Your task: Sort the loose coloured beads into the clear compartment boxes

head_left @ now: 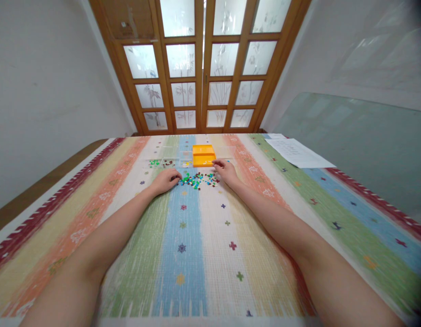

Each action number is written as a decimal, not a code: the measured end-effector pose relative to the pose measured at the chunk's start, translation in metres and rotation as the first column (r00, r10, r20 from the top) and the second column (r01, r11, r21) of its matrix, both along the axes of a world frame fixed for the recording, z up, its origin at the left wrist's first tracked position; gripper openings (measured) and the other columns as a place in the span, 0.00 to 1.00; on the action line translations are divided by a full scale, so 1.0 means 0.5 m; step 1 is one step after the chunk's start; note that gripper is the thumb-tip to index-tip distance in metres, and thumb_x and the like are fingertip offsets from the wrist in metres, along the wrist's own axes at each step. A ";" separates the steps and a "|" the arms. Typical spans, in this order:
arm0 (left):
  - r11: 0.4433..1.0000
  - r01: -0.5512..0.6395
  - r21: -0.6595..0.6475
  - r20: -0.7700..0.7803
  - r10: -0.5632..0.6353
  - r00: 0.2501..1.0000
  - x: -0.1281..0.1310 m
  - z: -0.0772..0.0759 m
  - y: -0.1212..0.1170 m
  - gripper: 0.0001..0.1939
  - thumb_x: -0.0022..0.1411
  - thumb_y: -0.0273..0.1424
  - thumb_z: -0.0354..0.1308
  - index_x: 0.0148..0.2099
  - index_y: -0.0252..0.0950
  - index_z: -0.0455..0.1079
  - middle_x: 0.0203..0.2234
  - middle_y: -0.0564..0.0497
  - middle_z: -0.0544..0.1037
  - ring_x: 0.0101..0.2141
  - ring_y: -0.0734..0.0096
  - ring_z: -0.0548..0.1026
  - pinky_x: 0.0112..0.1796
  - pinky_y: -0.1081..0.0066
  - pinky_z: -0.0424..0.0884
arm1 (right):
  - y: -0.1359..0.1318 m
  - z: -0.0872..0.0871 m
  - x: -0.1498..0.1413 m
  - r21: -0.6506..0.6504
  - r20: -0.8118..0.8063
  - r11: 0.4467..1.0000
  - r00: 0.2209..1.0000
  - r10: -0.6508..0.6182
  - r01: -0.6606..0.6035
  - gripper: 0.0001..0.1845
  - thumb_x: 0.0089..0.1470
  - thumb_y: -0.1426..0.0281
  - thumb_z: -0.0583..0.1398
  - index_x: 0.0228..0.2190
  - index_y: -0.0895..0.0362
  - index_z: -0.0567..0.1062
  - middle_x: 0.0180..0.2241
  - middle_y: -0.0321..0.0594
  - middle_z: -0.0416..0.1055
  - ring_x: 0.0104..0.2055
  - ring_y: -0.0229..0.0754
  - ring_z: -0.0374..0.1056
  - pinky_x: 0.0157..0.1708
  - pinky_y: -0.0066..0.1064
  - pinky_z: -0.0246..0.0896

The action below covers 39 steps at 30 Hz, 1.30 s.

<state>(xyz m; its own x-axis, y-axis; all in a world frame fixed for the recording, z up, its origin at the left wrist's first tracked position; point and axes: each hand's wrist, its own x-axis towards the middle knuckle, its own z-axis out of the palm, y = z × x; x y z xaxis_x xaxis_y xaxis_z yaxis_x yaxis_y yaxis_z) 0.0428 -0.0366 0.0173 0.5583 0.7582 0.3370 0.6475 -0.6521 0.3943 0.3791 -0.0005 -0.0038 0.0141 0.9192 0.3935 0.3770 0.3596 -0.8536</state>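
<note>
Small coloured pieces lie loose on the cloth-covered surface, between the hands. The left hand curls at the pile's left edge; the right hand reaches the near right corner of the orange tray. I cannot tell whether either grip clamps a piece. The tray blocks part of a clear divided box; paper sheets lie far right.
</note>
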 end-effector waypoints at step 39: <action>1.000 0.022 -0.007 -0.003 -0.022 1.000 0.001 -0.001 0.000 0.10 0.68 0.30 0.56 0.43 0.39 0.80 0.39 0.47 0.80 0.42 0.60 0.77 0.47 0.60 0.72 | 0.004 -0.003 0.007 0.034 0.071 0.999 0.997 0.013 -0.015 0.12 0.58 0.65 0.59 0.38 0.54 0.81 0.40 0.41 0.82 0.43 0.47 0.76 0.49 0.40 0.70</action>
<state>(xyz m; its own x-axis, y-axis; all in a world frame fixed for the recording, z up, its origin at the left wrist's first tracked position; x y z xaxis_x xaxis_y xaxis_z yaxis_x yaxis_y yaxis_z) 0.0431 -0.0364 0.0169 0.5761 0.7477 0.3303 0.6340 -0.6638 0.3967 0.3824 0.0013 -0.0051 -0.0278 0.9050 0.4244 0.4303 0.3940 -0.8121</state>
